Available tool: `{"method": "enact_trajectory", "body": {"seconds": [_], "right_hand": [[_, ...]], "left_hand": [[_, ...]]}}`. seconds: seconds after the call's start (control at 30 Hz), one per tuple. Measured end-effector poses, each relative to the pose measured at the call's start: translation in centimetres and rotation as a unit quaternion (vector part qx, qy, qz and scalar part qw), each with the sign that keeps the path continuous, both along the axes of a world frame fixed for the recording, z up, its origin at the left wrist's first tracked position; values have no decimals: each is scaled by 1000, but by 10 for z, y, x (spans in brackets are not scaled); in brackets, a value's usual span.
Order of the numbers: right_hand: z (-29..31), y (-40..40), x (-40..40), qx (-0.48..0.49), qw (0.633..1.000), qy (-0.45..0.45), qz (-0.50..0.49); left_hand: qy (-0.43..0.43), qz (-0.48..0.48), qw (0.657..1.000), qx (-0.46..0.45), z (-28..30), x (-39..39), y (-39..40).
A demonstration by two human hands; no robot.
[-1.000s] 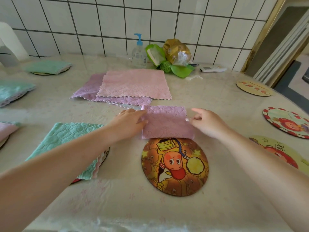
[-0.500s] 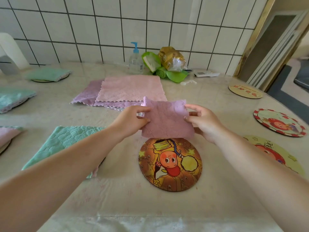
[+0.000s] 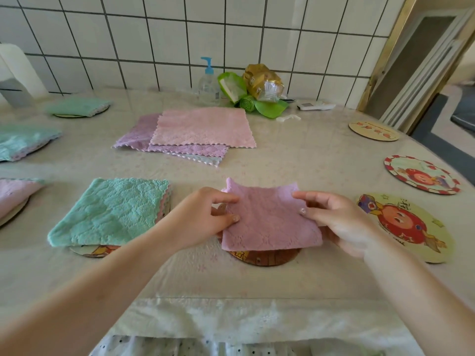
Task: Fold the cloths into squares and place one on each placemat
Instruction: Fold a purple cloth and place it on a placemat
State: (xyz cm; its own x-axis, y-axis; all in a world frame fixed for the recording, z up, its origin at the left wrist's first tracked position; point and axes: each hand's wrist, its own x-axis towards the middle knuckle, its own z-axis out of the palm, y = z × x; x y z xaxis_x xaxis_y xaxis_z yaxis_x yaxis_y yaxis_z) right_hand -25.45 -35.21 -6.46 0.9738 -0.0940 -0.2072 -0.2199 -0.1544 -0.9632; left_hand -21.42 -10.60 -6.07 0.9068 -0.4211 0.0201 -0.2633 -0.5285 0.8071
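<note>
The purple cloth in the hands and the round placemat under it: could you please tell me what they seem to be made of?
The purple cloth looks like soft, matte microfibre or fleece: a fuzzy, embossed pile that bends between both hands. The round placemat seems a thin, stiff board, perhaps cork or wood-backed, with a brown printed, slightly glossy face; the exact material is unclear.

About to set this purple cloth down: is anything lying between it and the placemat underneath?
Nothing visible does. The folded purple cloth, pinched by the left hand and right hand, sits directly over the brown placemat; only the mat's near edge shows, and it is bare.
</note>
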Motion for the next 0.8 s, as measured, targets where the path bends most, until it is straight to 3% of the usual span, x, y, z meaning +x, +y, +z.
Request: {"method": "enact_trajectory", "body": {"seconds": [0.2,0.37,0.43,0.53,0.67,0.8], "right_hand": [[-8,5,-9,-18,999,-43,-7],[-8,3,-7,-209,975,-76,4],[-9,2,-5,-309,944,-113,-3],[-8,15,-3,-362,918,-164,23],[-8,38,1,-453,876,-118,116],[-13,41,2,-507,847,-59,149]], "left_hand": [[-43,11,998,31,-12,-7,4],[-148,35,977,150,-19,-9,5],[-200,45,965,161,-18,-11,5],[-226,15,960,166,-12,-12,-4],[-200,-59,947,244,-14,-9,-24],[-178,-70,927,322,-25,-4,-26]]}}
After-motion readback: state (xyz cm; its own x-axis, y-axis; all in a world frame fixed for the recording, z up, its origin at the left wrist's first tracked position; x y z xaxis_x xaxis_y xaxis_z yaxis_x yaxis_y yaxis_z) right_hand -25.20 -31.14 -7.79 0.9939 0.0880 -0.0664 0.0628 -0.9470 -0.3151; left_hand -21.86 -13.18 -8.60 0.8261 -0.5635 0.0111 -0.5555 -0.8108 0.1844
